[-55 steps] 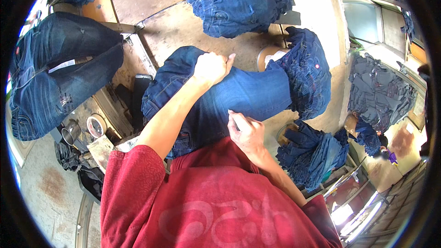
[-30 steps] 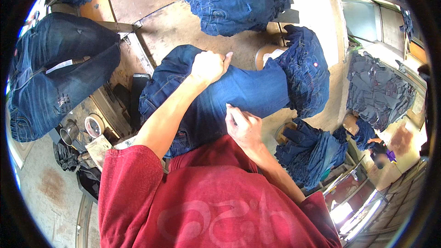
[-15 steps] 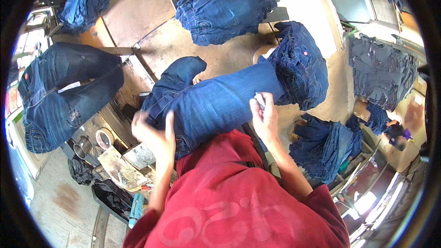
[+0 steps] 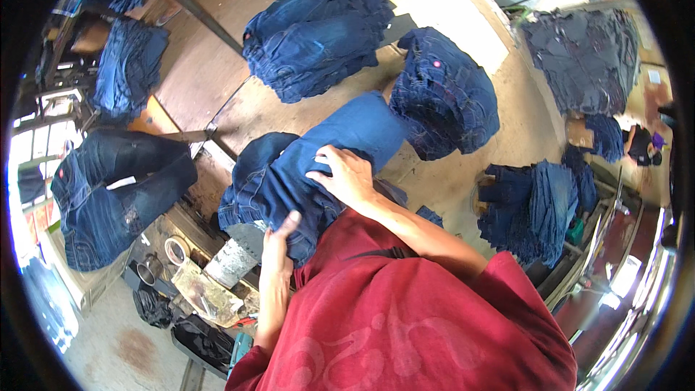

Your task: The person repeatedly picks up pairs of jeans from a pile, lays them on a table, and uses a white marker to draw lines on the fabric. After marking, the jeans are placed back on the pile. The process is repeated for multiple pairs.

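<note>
A pair of blue jeans (image 4: pixel 318 166) lies in front of me, one leg stretched toward the upper right and the waist part bunched at the near left. My right hand (image 4: pixel 351 179) is on the upper side of that leg, its bent fingers gripping the denim. At the bunched near end, my left hand (image 4: pixel 276 257) holds the edge of the jeans, thumb up on the cloth and the other fingers mostly hidden. A second, darker pair of jeans (image 4: pixel 119 188) is spread out at the left, with a white tag on it.
Jeans piles stand beyond: one at the back (image 4: pixel 318 36), another at the right (image 4: pixel 445 94). Further right are a denim stack (image 4: pixel 528 210) and a grey garment pile (image 4: pixel 583 58). A tape roll (image 4: pixel 177 250) and a metal cup (image 4: pixel 149 269) sit at the left. A metal post (image 4: pixel 188 3) slants behind.
My right hand has moved left from the leg's far end to its middle; the small pale thing in its fingers no longer shows. My left hand has come down onto the jeans' near edge. The view has shifted.
</note>
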Action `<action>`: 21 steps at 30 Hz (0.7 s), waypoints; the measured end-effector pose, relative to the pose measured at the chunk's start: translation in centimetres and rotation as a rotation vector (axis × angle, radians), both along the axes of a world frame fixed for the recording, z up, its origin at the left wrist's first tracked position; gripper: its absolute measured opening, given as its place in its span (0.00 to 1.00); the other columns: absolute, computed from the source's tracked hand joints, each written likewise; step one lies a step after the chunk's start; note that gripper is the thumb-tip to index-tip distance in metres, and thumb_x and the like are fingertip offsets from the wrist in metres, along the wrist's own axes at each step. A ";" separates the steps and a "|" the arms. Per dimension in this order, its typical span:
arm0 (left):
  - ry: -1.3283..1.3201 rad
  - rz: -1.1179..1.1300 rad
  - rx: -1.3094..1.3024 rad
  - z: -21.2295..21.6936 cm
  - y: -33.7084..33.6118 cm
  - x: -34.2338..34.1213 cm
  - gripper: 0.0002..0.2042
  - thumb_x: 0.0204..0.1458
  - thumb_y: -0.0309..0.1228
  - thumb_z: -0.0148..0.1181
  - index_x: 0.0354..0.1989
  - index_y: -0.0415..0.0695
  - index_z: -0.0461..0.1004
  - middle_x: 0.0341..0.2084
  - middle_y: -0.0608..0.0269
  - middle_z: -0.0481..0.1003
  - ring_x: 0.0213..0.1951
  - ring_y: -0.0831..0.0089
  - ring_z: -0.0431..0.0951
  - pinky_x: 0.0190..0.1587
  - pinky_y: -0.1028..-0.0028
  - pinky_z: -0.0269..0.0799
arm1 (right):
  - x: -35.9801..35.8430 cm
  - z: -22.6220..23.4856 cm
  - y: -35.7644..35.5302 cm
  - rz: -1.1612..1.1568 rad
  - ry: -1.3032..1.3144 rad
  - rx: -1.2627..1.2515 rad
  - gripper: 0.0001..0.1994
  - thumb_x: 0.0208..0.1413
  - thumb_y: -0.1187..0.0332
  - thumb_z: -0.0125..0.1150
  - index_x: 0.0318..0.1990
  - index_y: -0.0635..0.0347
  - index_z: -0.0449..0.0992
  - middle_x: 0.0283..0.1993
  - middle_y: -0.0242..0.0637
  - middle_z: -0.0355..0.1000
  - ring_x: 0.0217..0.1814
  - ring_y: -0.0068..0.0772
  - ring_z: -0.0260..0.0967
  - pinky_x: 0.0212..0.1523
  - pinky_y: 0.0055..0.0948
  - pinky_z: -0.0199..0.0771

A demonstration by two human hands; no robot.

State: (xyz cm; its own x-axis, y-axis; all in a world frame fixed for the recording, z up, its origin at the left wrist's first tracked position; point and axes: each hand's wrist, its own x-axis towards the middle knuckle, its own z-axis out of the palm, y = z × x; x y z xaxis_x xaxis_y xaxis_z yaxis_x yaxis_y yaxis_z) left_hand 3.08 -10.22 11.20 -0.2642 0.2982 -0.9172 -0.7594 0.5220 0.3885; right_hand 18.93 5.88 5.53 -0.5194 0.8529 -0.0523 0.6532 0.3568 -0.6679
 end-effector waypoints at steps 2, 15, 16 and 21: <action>0.011 -0.091 0.043 -0.7 1.5 0.0 0.26 0.58 0.32 0.78 0.62 0.36 0.78 0.51 0.53 0.85 0.49 0.62 0.86 0.56 0.63 0.81 | 0.2 -0.4 -0.1 0.016 -0.006 -0.030 0.25 0.55 0.49 0.79 0.52 0.51 0.76 0.48 0.33 0.85 0.47 0.42 0.83 0.45 0.45 0.85; 0.107 -0.057 0.108 -2.8 2.3 0.6 0.29 0.66 0.45 0.70 0.63 0.29 0.77 0.57 0.47 0.82 0.53 0.56 0.85 0.62 0.54 0.79 | 1.2 -1.7 -0.6 0.083 0.051 0.009 0.31 0.54 0.46 0.78 0.57 0.54 0.73 0.50 0.37 0.84 0.53 0.48 0.81 0.50 0.45 0.84; 0.178 -0.160 0.102 -2.8 2.1 0.8 0.29 0.63 0.44 0.72 0.61 0.29 0.78 0.56 0.46 0.82 0.52 0.56 0.85 0.61 0.55 0.80 | 1.2 -1.7 -0.6 0.093 0.021 -0.038 0.30 0.57 0.44 0.75 0.59 0.52 0.74 0.49 0.40 0.82 0.54 0.49 0.80 0.51 0.48 0.83; 0.347 -0.182 0.058 -1.3 -0.7 0.3 0.32 0.58 0.31 0.77 0.66 0.24 0.71 0.62 0.44 0.78 0.56 0.55 0.82 0.64 0.54 0.78 | 0.1 -0.8 0.1 0.040 0.129 -0.070 0.32 0.53 0.54 0.81 0.58 0.52 0.69 0.51 0.40 0.83 0.49 0.50 0.85 0.44 0.51 0.83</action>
State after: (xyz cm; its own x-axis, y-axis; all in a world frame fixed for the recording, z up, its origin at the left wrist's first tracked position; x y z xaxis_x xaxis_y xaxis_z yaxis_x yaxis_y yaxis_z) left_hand 3.39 -10.87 9.87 -0.4941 0.4171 -0.7628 -0.4746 0.6057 0.6386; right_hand 19.07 5.96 4.71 -0.5595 0.8278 -0.0413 0.5462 0.3308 -0.7696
